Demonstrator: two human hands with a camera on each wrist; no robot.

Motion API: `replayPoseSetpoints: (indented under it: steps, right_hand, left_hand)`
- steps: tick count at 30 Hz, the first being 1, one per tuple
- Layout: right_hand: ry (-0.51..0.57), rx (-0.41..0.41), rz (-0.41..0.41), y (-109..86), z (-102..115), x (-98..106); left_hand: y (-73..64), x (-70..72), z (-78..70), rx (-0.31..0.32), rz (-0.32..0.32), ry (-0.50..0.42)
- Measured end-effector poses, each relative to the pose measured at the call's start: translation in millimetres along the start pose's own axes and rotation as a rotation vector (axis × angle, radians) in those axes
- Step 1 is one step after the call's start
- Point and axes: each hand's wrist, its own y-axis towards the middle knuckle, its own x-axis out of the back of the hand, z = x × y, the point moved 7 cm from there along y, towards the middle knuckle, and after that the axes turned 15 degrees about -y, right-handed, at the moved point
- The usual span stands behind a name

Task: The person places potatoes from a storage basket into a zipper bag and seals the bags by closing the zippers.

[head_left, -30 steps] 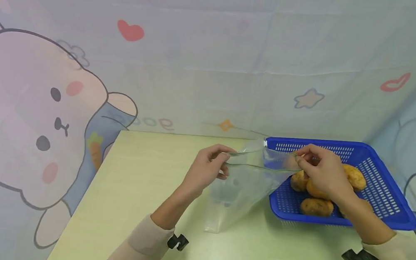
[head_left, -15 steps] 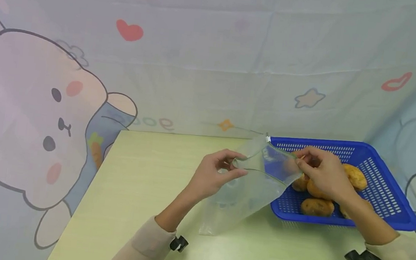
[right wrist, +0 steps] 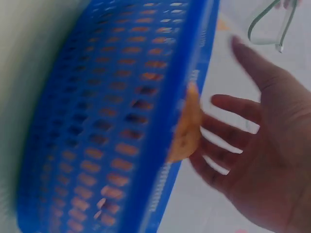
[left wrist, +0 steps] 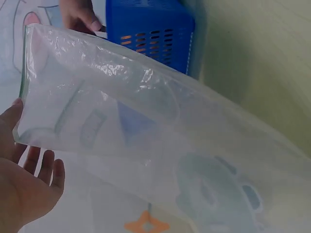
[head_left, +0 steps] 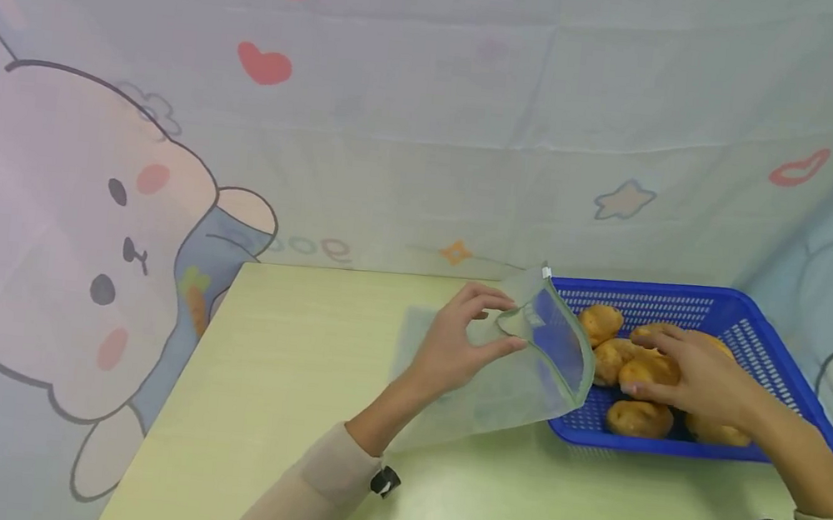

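Note:
A clear plastic zip bag (head_left: 501, 394) stands with its mouth spread towards the basket; a white slider sits at the mouth's far corner. My left hand (head_left: 454, 343) holds the near-left end of that mouth, thumb on one side and fingers on the other. Over the blue basket (head_left: 640, 443) is my right hand (head_left: 714, 381), thumb and fingers spread around a potato (head_left: 650, 370). In the right wrist view a potato (right wrist: 187, 128) shows above the basket rim beside the spread fingers (right wrist: 226, 128); whether they touch it cannot be told.
Several more potatoes lie in the basket, among them a front potato (head_left: 638, 419) and a back-left potato (head_left: 600, 324). The basket stands on a pale yellow table (head_left: 302, 349). Behind the table hangs a printed cloth (head_left: 410, 167).
My right hand has let go of the bag's mouth and moved right, over the potatoes. My left hand has shifted slightly right with the bag, whose mouth is spread wider.

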Motion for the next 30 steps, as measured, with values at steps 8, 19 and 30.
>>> replayPoseSetpoints:
  steps: [8, 19, 30]
  right_hand:
    - [-0.004, -0.033, -0.001, -3.6, -8, -4]
    - [0.263, 0.071, -0.101, 38.3, 70, 41]
    - [0.344, 0.172, -0.097, 54.6, 97, 25]
  left_hand:
    - [7.4, -13.1, 10.7, -0.006, 0.043, -0.002]
    - [9.7, -18.3, 7.5, 0.011, 0.071, -0.018]
    - [7.9, -17.9, 1.9, 0.012, 0.075, -0.029]
